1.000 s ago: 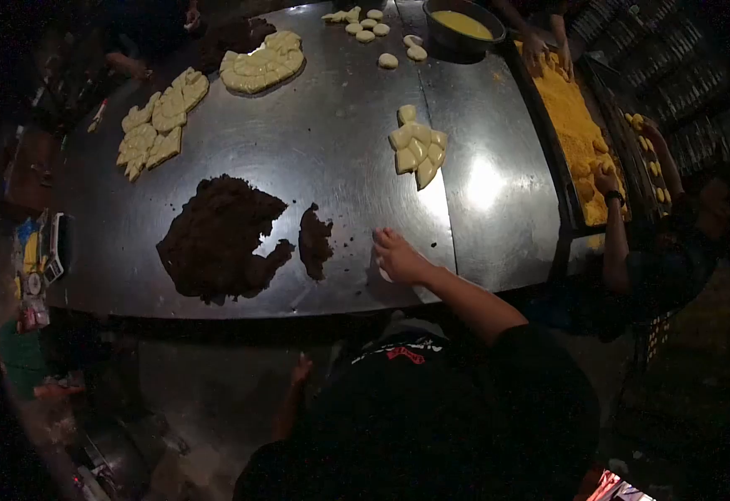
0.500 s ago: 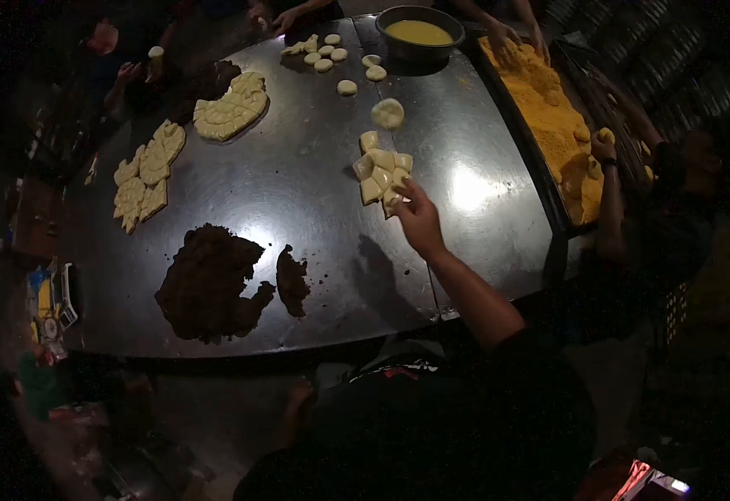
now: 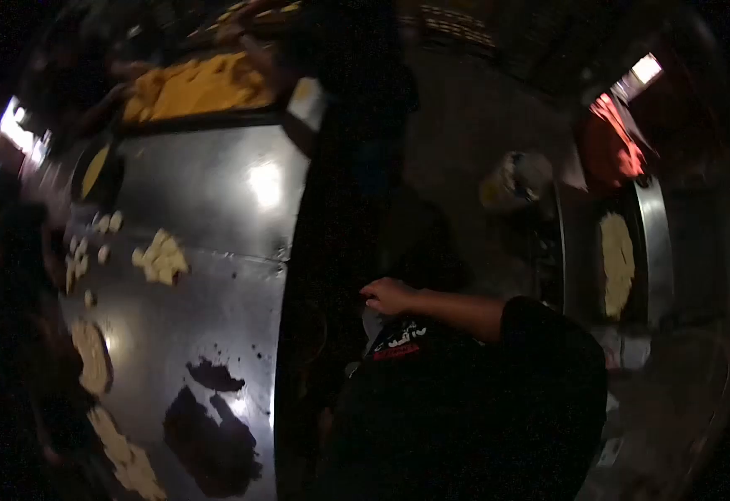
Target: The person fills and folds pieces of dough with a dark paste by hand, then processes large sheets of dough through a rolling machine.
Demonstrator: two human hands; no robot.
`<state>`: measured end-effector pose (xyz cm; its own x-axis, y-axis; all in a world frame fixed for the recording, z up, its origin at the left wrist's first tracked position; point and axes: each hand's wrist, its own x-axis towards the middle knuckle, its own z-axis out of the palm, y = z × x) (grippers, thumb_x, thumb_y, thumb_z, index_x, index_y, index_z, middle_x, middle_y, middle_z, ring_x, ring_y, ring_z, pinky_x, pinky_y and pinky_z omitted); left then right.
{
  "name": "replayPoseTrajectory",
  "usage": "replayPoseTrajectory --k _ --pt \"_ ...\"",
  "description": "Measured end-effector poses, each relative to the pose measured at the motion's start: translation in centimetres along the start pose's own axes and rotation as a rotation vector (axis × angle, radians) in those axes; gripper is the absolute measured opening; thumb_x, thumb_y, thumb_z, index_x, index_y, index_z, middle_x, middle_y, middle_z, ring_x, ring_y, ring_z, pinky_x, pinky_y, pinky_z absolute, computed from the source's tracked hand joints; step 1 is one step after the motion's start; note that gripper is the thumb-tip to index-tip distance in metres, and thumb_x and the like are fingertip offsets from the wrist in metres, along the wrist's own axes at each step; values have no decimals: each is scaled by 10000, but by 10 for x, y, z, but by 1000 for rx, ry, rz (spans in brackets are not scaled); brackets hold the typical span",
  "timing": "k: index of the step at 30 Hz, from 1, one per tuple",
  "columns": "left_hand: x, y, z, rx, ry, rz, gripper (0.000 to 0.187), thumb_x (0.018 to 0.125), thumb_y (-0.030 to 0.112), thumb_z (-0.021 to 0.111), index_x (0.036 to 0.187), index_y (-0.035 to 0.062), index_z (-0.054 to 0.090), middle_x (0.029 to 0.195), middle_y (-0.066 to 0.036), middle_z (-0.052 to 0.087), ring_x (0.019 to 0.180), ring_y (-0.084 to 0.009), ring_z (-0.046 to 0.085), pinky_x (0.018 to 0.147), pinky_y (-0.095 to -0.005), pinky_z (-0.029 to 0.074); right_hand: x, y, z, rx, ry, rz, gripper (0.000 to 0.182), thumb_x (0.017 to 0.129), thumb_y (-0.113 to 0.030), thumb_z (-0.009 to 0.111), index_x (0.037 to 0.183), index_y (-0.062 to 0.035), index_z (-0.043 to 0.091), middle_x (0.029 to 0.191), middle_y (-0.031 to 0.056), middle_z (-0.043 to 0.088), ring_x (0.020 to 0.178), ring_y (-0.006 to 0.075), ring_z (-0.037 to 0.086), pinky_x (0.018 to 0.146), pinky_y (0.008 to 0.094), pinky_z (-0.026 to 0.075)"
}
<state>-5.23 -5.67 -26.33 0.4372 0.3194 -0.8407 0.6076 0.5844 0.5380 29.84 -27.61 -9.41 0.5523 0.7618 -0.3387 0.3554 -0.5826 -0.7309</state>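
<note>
My right hand [image 3: 390, 296] is held in front of my body, beyond the table's edge. Its fingers point left, loosely bent and apart, and nothing shows in them. A small grey patch lies just below it, too dim to name. My left hand [image 3: 325, 420] is a faint patch low beside my dark shirt, its fingers lost in shadow. On the metal table [image 3: 206, 192] to the left sits a pile of pale dough pieces [image 3: 163, 259]. Nearer the front lies a dark brown crumbly mass [image 3: 210, 442], with a smaller lump [image 3: 215, 376] beside it.
Flat dough slabs [image 3: 93, 357] line the table's far side, near several small dough rounds [image 3: 79, 250]. A bowl of yellow liquid [image 3: 93, 171] and a tray of yellow crumbs [image 3: 202, 88] stand beyond. At right, a long dough strip [image 3: 617, 263] lies between metal edges.
My view has swung to the right, so the table now lies at left. My right hand has left the dough pile and drawn back in front of my body.
</note>
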Motion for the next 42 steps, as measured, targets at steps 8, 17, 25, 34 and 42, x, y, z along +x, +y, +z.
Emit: replayPoseTrajectory --k 8,17,25,34,42 --pt "56 144 120 806 -324 170 383 941 349 434 1107 32 571 987 -96 609 800 -169 579 719 -305 438 -198 149 -47 37 473 644 461 818 -288 585 1190 -19 544 1131 208 574 1067 363 535 913 436 425" --pt "96 204 498 1413 -638 455 402 946 362 428 1182 55 534 1075 -100 595 880 -172 578 809 -307 437 -351 298 -46 323 465 802 477 821 -296 592 1211 -28 534 1146 206 570 1077 384 522 895 445 426" --pt "80 159 772 1820 -888 677 429 951 373 421 1249 74 501 1154 -104 582 951 -175 578 889 -308 436 -488 388 -110 688 829 1050 550 878 -316 559 1323 -30 409 1289 210 467 1146 328 496 952 418 407" --pt "-101 -42 1123 1619 -1746 1106 476 893 242 569 1282 5 430 1218 -188 528 1064 -327 550 845 -426 465 -602 541 -143 1001 1569 872 608 880 -334 573 1373 -70 335 1358 229 373 1220 356 413 990 442 352" --pt "-128 -223 1337 979 -1803 2448 628 873 446 539 1323 33 393 1309 -169 466 1134 -349 504 894 -398 447 -689 612 -217 -120 1287 1794 863 746 -627 572 1381 -103 314 1388 211 338 1294 376 297 1045 528 213"
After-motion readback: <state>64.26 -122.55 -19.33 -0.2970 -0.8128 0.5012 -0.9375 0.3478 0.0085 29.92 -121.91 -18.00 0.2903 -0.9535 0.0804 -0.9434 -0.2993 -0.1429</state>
